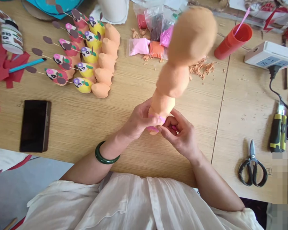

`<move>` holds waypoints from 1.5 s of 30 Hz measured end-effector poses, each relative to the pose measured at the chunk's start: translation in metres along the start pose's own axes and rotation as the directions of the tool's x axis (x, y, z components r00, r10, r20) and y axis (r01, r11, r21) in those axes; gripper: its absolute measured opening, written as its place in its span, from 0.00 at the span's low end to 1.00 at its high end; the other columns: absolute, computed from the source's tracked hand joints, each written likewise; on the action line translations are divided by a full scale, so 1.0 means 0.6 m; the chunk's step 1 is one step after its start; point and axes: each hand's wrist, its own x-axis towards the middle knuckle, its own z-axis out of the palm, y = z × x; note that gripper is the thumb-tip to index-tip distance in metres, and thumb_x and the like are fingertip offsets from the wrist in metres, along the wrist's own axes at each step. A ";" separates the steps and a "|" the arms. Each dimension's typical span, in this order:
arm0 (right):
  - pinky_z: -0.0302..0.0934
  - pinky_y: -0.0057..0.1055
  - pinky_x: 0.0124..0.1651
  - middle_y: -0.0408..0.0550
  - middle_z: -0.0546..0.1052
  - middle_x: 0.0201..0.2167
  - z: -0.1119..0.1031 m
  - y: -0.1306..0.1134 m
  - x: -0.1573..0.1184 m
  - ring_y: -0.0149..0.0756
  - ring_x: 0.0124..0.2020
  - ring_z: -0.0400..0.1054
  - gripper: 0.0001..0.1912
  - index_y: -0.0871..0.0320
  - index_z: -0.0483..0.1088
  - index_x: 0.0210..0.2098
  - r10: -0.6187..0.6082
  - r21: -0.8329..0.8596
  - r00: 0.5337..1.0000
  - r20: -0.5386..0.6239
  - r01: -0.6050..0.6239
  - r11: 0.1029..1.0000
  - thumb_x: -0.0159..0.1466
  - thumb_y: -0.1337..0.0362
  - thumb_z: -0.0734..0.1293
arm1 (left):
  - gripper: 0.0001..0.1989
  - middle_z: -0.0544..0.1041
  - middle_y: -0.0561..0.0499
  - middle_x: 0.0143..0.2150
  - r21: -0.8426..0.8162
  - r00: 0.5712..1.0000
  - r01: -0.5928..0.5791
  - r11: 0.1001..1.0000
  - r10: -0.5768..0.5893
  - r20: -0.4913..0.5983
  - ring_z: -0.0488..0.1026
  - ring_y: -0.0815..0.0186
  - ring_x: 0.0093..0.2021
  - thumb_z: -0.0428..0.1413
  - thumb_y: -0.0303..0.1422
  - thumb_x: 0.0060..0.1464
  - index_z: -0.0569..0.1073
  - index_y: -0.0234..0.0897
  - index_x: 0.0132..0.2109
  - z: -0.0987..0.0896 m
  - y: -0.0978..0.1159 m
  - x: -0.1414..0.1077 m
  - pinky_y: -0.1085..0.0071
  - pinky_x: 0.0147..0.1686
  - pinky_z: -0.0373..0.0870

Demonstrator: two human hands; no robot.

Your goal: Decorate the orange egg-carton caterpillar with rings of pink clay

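Left hand [140,119] wraps the lower end of a long peach-orange gourd-shaped clay form [165,102], held up and tilted over a light wooden table [69,121] — right hand [180,134] curled close beside it, fingertips [169,120] pinched together on what looks like a small pink clay bit [174,127], hard to tell. Pink patches [153,128] sit only at the form's lower end; the rest is bare. Nearby, yellow painted clay bird figures [83,85] lie beside plain peach cone shapes [100,90].

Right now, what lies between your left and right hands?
The head view shows the lower end of the orange foam figure between the left hand and the right hand, with pink pieces at its base.
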 end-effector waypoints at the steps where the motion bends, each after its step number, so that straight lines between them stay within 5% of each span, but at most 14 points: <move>1: 0.49 0.31 0.27 0.35 0.70 0.24 -0.001 0.001 0.000 0.29 0.25 0.58 0.30 0.55 0.72 0.59 0.005 0.022 1.000 -0.009 -0.005 1.000 0.64 0.51 0.82 | 0.15 0.72 0.56 0.26 -0.050 1.000 0.005 0.999 -0.006 -0.021 0.65 0.72 0.22 0.72 0.36 0.45 0.76 0.37 0.37 0.003 0.002 0.001 0.73 0.21 0.62; 6: 0.44 0.31 0.26 0.32 0.63 0.21 -0.011 0.007 0.008 0.28 0.23 0.50 0.27 0.56 0.75 0.55 0.119 0.164 0.991 -0.066 -0.107 0.981 0.66 0.46 0.79 | 0.25 0.81 0.54 0.36 -0.229 0.990 -0.027 0.973 -0.006 -0.143 0.76 0.64 0.35 0.67 0.31 0.39 0.82 0.44 0.49 0.011 0.013 0.005 0.67 0.37 0.77; 13: 0.46 0.27 0.23 0.33 0.61 0.22 -0.016 0.013 0.015 0.25 0.21 0.48 0.25 0.53 0.78 0.50 0.264 0.331 0.961 -0.080 -0.224 0.916 0.61 0.47 0.82 | 0.23 0.80 0.52 0.40 -0.209 0.992 -0.028 0.978 0.001 -0.128 0.76 0.61 0.43 0.69 0.35 0.43 0.82 0.46 0.49 0.005 0.011 0.007 0.65 0.44 0.73; 20: 0.38 0.25 0.19 0.33 0.60 0.16 -0.044 0.004 0.024 0.21 0.18 0.44 0.23 0.58 0.82 0.32 0.259 0.279 0.963 0.069 -0.268 0.922 0.55 0.45 0.85 | 0.23 0.78 0.55 0.39 -0.252 0.997 0.065 0.965 -0.072 -0.018 0.74 0.68 0.37 0.72 0.34 0.45 0.84 0.46 0.51 0.005 0.006 0.008 0.71 0.40 0.72; 29: 0.37 0.24 0.20 0.32 0.60 0.15 -0.080 0.015 0.035 0.19 0.18 0.44 0.19 0.58 0.84 0.33 0.273 0.300 0.920 0.283 -0.355 0.885 0.55 0.50 0.86 | 0.26 0.80 0.52 0.36 -0.172 0.991 0.087 0.981 -0.067 0.118 0.75 0.64 0.35 0.73 0.43 0.52 0.84 0.41 0.56 0.004 -0.001 -0.002 0.68 0.37 0.73; 37: 0.38 0.23 0.19 0.33 0.61 0.15 -0.079 0.020 0.039 0.19 0.18 0.45 0.18 0.58 0.84 0.32 0.288 0.294 0.909 0.302 -0.376 0.879 0.54 0.52 0.87 | 0.23 0.76 0.55 0.34 -0.094 0.992 0.006 0.996 0.006 0.125 0.71 0.67 0.33 0.72 0.36 0.53 0.84 0.40 0.56 0.007 0.001 -0.004 0.66 0.40 0.73; 45: 0.34 0.19 0.18 0.31 0.58 0.17 -0.092 0.028 0.036 0.18 0.17 0.41 0.15 0.56 0.83 0.33 0.288 0.419 0.892 0.349 -0.424 0.803 0.59 0.53 0.85 | 0.20 0.77 0.49 0.37 -0.114 0.982 0.010 0.993 0.012 0.187 0.73 0.62 0.38 0.69 0.48 0.56 0.83 0.39 0.48 0.000 -0.008 -0.001 0.66 0.40 0.71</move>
